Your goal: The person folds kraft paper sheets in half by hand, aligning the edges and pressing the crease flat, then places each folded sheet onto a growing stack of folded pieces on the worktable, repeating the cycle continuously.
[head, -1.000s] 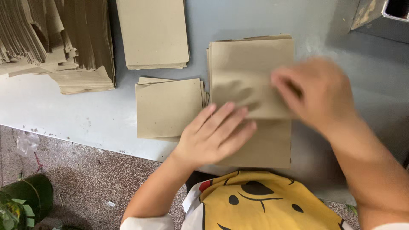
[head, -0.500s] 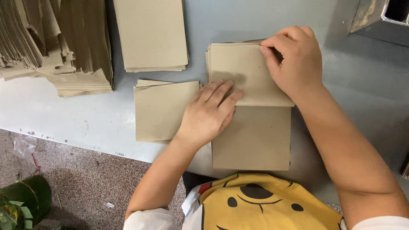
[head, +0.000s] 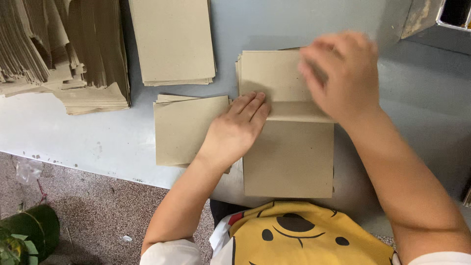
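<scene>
A stack of brown paper sheets (head: 289, 162) lies on the grey table (head: 73, 132) in front of me. The top sheet's far part is folded toward me as a flap (head: 267, 78), its edge running across the middle. My left hand (head: 235, 130) lies flat, with its fingers on the sheet's left edge beside the flap's edge. My right hand (head: 341, 73) is blurred by motion over the flap's right part; its grip is unclear.
A smaller stack of folded brown sheets (head: 184, 127) lies under my left wrist. Another flat stack (head: 171, 39) sits behind it, and a tall, messy pile of sheets (head: 59, 54) fills the far left. A metal box (head: 431, 24) stands at the top right. A green pot (head: 29, 235) is on the floor.
My right hand carried the sheet's flap up to the far edge, then swung back down over it. My left hand slid up and left to the sheet's left edge.
</scene>
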Available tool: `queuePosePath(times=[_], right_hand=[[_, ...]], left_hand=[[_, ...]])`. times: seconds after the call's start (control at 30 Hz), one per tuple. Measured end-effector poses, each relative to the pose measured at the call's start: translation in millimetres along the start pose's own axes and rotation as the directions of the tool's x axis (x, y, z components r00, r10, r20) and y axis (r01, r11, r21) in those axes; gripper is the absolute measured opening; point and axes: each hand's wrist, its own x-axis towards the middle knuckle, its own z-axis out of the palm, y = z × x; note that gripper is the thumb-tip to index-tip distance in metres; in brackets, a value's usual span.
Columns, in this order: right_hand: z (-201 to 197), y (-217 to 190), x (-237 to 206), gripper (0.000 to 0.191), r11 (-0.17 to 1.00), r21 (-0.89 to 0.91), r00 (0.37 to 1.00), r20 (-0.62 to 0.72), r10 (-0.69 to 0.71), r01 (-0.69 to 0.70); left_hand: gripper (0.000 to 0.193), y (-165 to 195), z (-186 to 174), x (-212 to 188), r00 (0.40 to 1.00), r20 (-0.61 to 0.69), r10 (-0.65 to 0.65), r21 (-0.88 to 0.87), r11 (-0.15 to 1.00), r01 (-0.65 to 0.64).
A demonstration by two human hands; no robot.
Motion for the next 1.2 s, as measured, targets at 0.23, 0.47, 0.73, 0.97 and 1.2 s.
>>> queuePosePath(times=[0.23, 0.47, 0.73, 0.97, 1.2], right_hand=[[-13, -48, -28, 0.011, 0.965, 0.091, 0.962, 0.101, -0.256, 0.247], [-35, -11, -74, 0.015, 0.974, -0.017, 0.972, 0.058, -0.226, 0.228], [-75, -26, -108, 0.016, 0.992, 0.122, 0.990, 0.143, 0.003, -0.021], [-67, -67, -115, 0.041, 0.932, 0.339, 0.893, 0.371, -0.255, 0.126], [-68, -59, -108, 0.041, 0.914, 0.399, 0.894, 0.381, -0.237, 0.072]], left_hand=[[0.038, -8, -1, 3, 0.995, 0.031, 0.093, 0.082, 0.992, -0.095], [0.045, -11, -4, 2, 0.988, 0.089, 0.125, 0.122, 0.983, -0.135], [0.046, -15, -41, -35, 0.993, -0.010, 0.116, 0.245, 0.963, -0.110], [0.035, -39, -73, -120, 0.958, 0.127, -0.258, 0.323, 0.924, 0.206], [0.032, -12, -54, -127, 0.978, 0.089, -0.190, 0.154, 0.972, 0.175]])
